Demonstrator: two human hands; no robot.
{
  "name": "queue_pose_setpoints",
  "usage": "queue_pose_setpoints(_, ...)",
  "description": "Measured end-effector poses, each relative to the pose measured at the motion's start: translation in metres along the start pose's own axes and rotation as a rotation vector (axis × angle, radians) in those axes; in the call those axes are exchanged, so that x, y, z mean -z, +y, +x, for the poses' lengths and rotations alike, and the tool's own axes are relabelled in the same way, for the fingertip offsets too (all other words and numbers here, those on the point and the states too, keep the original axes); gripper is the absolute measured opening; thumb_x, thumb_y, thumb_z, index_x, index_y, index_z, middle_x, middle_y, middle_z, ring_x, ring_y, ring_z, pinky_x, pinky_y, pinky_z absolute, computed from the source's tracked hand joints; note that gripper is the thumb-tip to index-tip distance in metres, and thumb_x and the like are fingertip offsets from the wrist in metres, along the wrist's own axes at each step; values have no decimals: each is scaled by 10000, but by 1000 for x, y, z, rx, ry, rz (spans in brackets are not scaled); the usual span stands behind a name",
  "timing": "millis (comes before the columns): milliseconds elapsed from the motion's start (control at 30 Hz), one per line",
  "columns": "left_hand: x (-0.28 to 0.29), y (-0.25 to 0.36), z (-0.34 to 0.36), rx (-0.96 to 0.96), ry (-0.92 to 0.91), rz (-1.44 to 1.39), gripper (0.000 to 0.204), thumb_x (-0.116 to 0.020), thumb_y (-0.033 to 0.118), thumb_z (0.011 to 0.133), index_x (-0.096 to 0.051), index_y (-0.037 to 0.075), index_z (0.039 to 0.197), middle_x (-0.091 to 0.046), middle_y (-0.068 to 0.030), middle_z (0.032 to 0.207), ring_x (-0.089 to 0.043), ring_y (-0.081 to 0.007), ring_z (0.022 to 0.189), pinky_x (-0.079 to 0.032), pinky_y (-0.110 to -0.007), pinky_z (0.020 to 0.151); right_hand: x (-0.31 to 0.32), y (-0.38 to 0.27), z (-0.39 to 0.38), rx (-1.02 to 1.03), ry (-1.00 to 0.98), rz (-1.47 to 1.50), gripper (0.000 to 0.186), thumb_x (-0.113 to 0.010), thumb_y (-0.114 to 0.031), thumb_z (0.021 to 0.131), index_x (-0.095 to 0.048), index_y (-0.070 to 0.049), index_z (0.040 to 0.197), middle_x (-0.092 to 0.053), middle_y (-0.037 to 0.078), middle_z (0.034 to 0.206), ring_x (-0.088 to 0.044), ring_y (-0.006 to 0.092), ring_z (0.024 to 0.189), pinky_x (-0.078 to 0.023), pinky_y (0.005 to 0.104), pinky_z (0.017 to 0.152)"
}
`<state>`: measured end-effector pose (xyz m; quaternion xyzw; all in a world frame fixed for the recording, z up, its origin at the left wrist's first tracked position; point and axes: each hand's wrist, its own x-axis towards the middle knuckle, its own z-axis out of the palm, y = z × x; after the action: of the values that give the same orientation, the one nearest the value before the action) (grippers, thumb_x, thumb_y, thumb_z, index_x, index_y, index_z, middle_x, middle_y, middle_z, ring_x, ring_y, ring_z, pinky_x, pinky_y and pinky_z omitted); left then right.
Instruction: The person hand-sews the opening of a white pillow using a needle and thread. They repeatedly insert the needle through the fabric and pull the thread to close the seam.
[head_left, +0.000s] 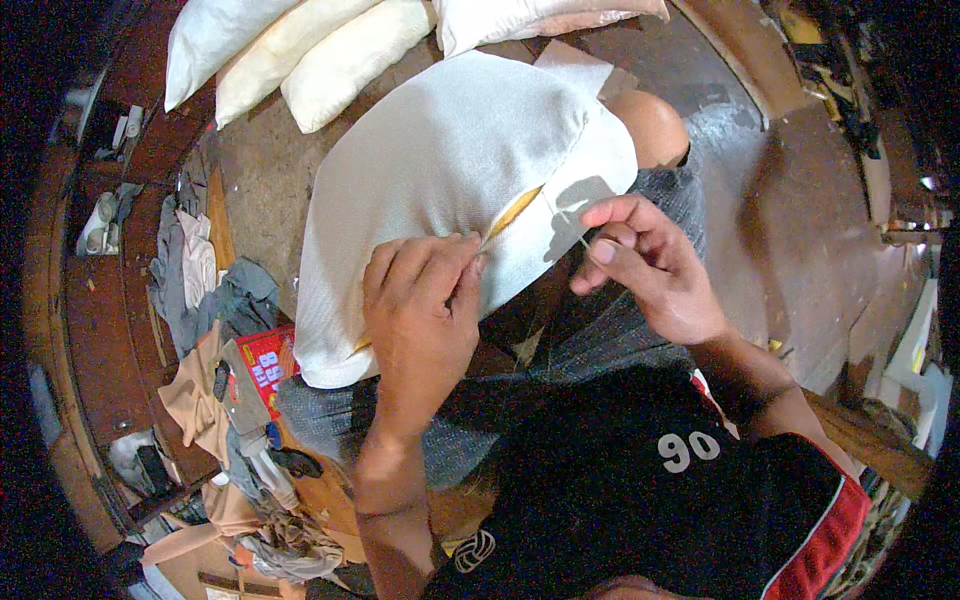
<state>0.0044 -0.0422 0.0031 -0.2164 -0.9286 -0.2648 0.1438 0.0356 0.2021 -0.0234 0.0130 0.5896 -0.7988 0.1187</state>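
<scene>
A white fabric cushion (430, 140) lies across my lap, yellow filling (515, 212) showing through a long slit in its cover. My left hand (420, 315) is closed on the edge of that slit, thumb and forefinger pinched on the cloth, lower fingers curled over it. To the right, my right hand (645, 265) pinches a thin pale thread (565, 218) that runs taut toward the seam; whether a needle is among those fingers I cannot make out.
Several stuffed pale pillows (340, 75) lie along the top on the brown floor (250, 200). At left are piled cloths (195, 395), a red printed packet (262, 355) and dark wooden shelving (100, 300). Off-cuts (910, 370) lie at the far right.
</scene>
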Motion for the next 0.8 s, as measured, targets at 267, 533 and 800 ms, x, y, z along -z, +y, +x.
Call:
queue_pose_setpoints(267, -2, 2, -8, -48, 16, 97, 223, -771, 139, 867, -760, 93, 1085, -709, -45, 1025, -625, -265, 982, -485, -411, 890, 53, -55, -40, 227, -186, 419, 488, -668, -177, 994, -488, 22, 1403, -660, 134, 973, -579, 136, 531, -447, 254, 376)
queue_pose_setpoints(533, -12, 38, -19, -234, 79, -66, 436, -816, 242, 860, -698, 62, 1239, -586, -175, 1393, -550, -391, 1283, -431, -488, 1099, 114, -87, -48, 431, -181, 522, 442, -523, -71, 1055, -441, -12, 1485, -598, 149, 1279, -503, 86, 650, -490, 201, 440)
queue_pose_setpoints(800, -8, 58, -57, 546, -1346, -1343, 424, -670, 215, 1016, -561, 75, 1400, -684, -96, 961, -651, -143, 791, -537, -306, 692, 151, -84, -13, 316, 332, 152, 311, -550, -96, 1038, -576, -12, 1336, -666, 53, 1087, -421, 38, 589, -380, 180, 485)
